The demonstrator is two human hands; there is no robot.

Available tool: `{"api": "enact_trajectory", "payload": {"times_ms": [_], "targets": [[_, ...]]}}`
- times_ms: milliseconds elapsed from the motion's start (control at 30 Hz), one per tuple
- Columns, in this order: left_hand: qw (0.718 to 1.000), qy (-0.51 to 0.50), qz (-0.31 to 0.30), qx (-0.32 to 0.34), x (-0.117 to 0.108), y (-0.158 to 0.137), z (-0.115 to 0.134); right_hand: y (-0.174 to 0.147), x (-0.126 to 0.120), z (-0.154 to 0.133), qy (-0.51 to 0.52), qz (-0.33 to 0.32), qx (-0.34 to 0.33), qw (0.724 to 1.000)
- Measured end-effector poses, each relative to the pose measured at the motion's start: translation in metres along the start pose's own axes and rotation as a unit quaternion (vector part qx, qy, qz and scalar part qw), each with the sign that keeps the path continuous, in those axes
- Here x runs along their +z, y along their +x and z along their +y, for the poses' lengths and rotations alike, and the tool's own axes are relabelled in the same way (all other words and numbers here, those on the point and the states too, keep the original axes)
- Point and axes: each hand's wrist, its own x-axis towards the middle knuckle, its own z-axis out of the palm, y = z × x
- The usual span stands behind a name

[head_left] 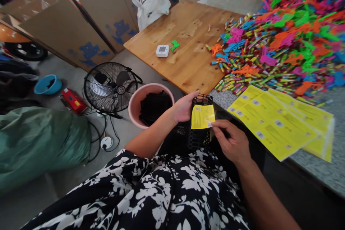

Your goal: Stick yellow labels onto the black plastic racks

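Observation:
My left hand (184, 109) is closed around the side of a black plastic basket (198, 139) with honeycomb holes, held above my lap. A yellow printed label (202, 117) lies over the upper part of the basket. The label's lower right corner is pinched between thumb and finger of my right hand (232, 141). How much of the label touches the basket, I cannot tell. Right of my hands, sheets of yellow labels (272, 124) overlap on the grey speckled tabletop (330, 172).
Colourful plastic toy guns (291, 39) and small striped tubes heap at the right. A white digital timer (162, 51) and a green toy gun (174, 45) sit on the wooden table (185, 64). Leftward are a pink basin (132, 109) of black pieces, a floor fan (111, 88) and cardboard boxes (67, 32).

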Motion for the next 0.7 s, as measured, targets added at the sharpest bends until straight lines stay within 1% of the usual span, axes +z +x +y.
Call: {"api": "enact_trajectory", "payload": {"times_ms": [167,333,500,700], "targets": [[1.000,0.012,-0.004,0.003,-0.0030,-0.0009,-0.0004,-0.0013,0.0011,0.0014,0.005,-0.009,0.007,1.000],[1.000,-0.009,-0.019,0.002,-0.0043,-0.0001,-0.0009,-0.0002,0.0005,0.0012,-0.003,-0.019,0.007,1.000],[0.999,-0.028,-0.032,-0.005,-0.0006,-0.0010,-0.0008,0.0017,0.0016,0.0010,0.009,-0.045,0.003,0.999],[0.999,-0.031,-0.026,0.016,0.0020,-0.0052,-0.0007,0.0008,0.0021,-0.0014,0.006,-0.073,0.016,0.997]]}}
